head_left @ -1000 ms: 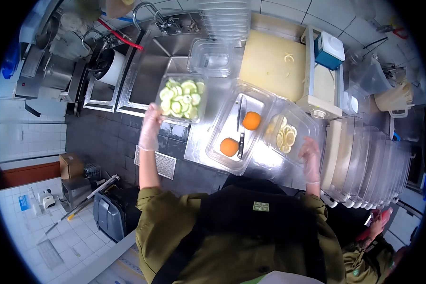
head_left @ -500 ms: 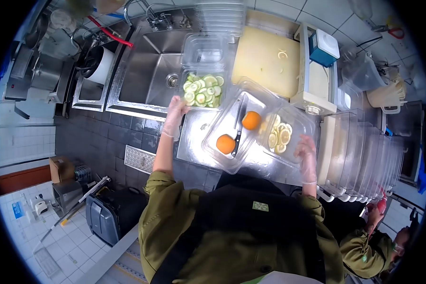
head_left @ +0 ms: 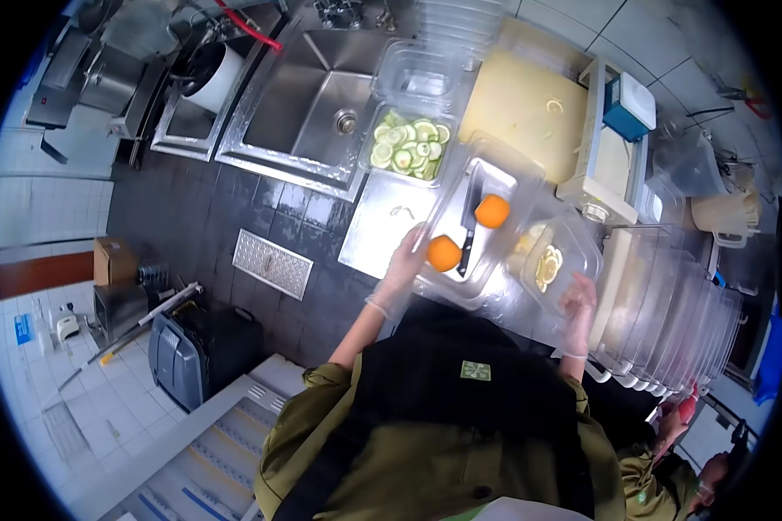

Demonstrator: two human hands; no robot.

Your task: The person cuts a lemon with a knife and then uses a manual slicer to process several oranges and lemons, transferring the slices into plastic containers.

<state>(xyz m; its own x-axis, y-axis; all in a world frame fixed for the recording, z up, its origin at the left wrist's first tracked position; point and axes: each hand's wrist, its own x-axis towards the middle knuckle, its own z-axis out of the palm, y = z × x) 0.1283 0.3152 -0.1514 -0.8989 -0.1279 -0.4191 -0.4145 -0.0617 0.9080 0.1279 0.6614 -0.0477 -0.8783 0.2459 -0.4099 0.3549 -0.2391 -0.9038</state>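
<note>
My left hand (head_left: 404, 265), in a clear glove, is at the left edge of a clear plastic tub (head_left: 432, 289); blur hides whether its fingers grip the rim. Inside that tub lie two oranges (head_left: 493, 211) and a knife (head_left: 470, 221) with a dark handle. My right hand (head_left: 579, 304), also gloved, has its fingers curled at the right rim of a second clear tub (head_left: 573, 236), which looks tilted. Lemon slices (head_left: 547, 266) are gathered in it. Beyond my left hand stands a tub of pale green slices (head_left: 410, 144), lime or cucumber.
A sink (head_left: 313, 108) is at the back left, with an empty-looking clear tub (head_left: 417, 74) beside it. A yellow cutting board (head_left: 521, 113) holds a few scraps. Upright clear panels (head_left: 669, 304) stand on the right. Another person's hand (head_left: 672, 425) shows at lower right.
My left hand has left the corner of the green-slice tub and come right to the orange tub. The lemon tub has tilted, its slices bunched differently. The view has shifted.
</note>
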